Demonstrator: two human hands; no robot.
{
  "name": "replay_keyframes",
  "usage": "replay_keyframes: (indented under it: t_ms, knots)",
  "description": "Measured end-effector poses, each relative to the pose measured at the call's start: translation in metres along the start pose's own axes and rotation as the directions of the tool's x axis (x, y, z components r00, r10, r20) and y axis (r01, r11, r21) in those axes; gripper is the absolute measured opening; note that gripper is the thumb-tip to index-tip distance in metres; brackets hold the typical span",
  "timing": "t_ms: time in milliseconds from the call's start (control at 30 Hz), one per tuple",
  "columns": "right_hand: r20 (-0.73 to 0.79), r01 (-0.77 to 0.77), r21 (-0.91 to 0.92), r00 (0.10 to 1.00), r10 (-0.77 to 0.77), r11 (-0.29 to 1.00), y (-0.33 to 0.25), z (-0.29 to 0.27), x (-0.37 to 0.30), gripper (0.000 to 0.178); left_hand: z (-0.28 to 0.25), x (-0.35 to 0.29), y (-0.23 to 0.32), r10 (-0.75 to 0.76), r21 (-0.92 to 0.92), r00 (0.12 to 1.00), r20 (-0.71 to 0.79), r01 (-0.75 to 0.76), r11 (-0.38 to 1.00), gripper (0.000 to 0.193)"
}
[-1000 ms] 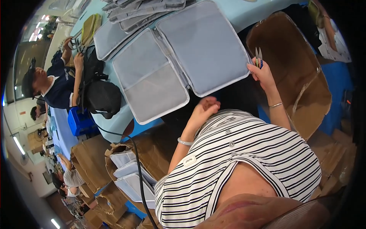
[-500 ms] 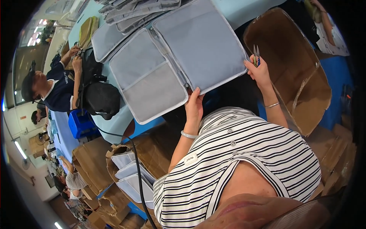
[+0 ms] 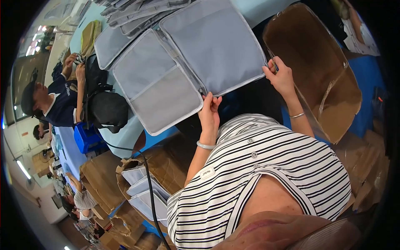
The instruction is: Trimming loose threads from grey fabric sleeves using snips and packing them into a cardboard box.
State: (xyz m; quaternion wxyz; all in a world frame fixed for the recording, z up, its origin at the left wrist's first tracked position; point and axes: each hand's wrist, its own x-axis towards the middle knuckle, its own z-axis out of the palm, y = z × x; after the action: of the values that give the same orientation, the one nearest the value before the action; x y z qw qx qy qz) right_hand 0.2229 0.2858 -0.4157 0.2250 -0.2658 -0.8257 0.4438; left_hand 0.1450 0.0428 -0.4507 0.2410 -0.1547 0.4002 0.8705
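Got the grey case (image 3: pixel 187 71) opened flat at the near edge of the table (image 3: pixel 125 133), hanging a bit over it toward me. My left hand (image 3: pixel 209 110) is pinching the near edge right where the zipper spine ends, and my right hand (image 3: pixel 283 77) is gripping the right corner with something small tucked in the fingers, can't tell what. Tip as I see it: keep both grips on the piping, not the fabric, and pull evenly so the two halves stay flat and the spine doesn't buckle.

The case itself is pale grey, soft, padded-looking, two panels joined by a zipper down the middle, and the left half has a darker pocket panel. More grey cases (image 3: pixel 137 10) are stacked at the far edge.
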Motion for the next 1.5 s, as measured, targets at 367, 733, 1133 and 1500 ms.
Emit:
replay_keyframes:
  t_ms: [367,733,1133,1500]
  knots:
    - [-0.086,-0.078,0.002,0.993,0.078,0.997,-0.009,-0.004,0.01,0.019,-0.017,-0.028,0.017,0.241,0.052,0.964,0.109,-0.247,0.968,0.022]
    - [-0.076,-0.097,0.092,0.992,0.104,0.991,-0.011,-0.005,0.005,0.02,-0.02,-0.012,0.012,0.237,0.17,0.963,-0.13,-0.214,0.962,0.016]
    - [-0.074,-0.098,0.112,0.992,0.107,0.989,-0.01,-0.011,0.01,0.02,-0.047,-0.014,0.047,-0.175,-0.228,0.954,-0.242,0.12,0.966,0.009]
    - [-0.07,-0.108,0.129,0.991,0.118,0.986,-0.008,-0.01,0.018,0.017,-0.118,-0.038,0.112,0.329,-0.239,0.941,-0.08,-0.339,0.91,0.03]
